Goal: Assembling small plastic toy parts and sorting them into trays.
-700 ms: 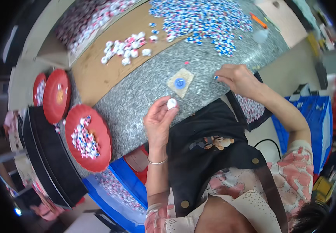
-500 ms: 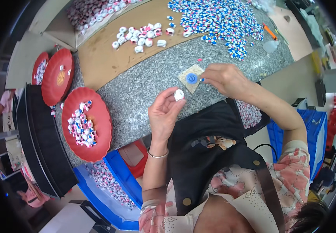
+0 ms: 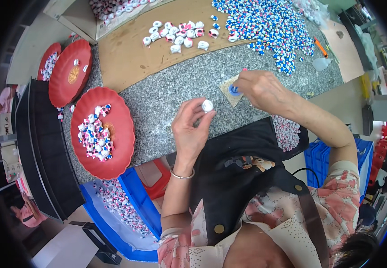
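Note:
Between the thumb and fingers of my left hand (image 3: 190, 127) is a small rounded white piece (image 3: 207, 105), held up over the grey speckled worktop (image 3: 157, 107). To its right, my right hand (image 3: 265, 91) reaches over a small round blue dish (image 3: 234, 90) on a beige square pad (image 3: 233, 102). Its fingers are pinched together at the dish's edge, partly covering it. Whatever sits in that pinch is hidden by the fingers.
Loose white pieces (image 3: 188, 42) lie on brown cardboard (image 3: 126, 58). Behind the pad spreads a heap of small blue-and-white pieces (image 3: 265, 27). A red scalloped plate (image 3: 124, 116) holds mixed pieces at left. An orange-handled tool (image 3: 321, 46) lies far right.
My right hand has moved from beside the blue dish to over its edge. The small blue-and-white piece seen at its fingertips is now hidden. My left hand still holds the white piece.

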The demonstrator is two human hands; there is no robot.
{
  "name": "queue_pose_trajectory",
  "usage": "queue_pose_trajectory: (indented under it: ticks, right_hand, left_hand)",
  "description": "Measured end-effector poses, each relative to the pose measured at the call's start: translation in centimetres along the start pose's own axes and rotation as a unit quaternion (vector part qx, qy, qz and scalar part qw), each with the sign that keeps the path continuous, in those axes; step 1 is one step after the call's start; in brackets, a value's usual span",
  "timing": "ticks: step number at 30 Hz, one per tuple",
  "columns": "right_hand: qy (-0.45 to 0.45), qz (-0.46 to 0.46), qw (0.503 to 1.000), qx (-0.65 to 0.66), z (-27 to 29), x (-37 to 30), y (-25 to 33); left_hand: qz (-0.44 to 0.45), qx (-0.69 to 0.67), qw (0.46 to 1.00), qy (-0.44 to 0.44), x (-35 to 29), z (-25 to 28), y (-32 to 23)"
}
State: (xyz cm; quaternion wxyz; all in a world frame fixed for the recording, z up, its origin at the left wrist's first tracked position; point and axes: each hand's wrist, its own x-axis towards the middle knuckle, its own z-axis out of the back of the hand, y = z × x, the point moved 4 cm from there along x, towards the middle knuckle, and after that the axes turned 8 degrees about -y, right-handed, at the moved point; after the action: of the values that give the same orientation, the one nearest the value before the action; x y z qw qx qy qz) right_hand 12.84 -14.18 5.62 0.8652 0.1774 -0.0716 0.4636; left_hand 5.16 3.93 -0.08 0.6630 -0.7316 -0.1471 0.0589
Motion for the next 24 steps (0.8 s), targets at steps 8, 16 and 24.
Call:
queue_pose_trajectory:
  ticks: [8, 16, 24]
  right_hand:
    - [-0.058, -0.394, 0.795, 0.457, 0.4, -2.1, 0.2]
    - [-0.068, -0.215, 0.907, 0.355, 2.2, -2.7, 1.5]
    - [-0.109, -0.115, 0.932, 0.325, 0.5, -3.7, 3.0]
  left_hand:
    - [-0.105, 0.1, 0.989, 0.028, -0.1, -3.2, -0.1]
    - [0.031, -0.039, 0.979, 0.198, 0.1, -3.8, -0.8]
    - [0.141, -0.042, 0.952, 0.269, -1.5, -3.7, 0.1]
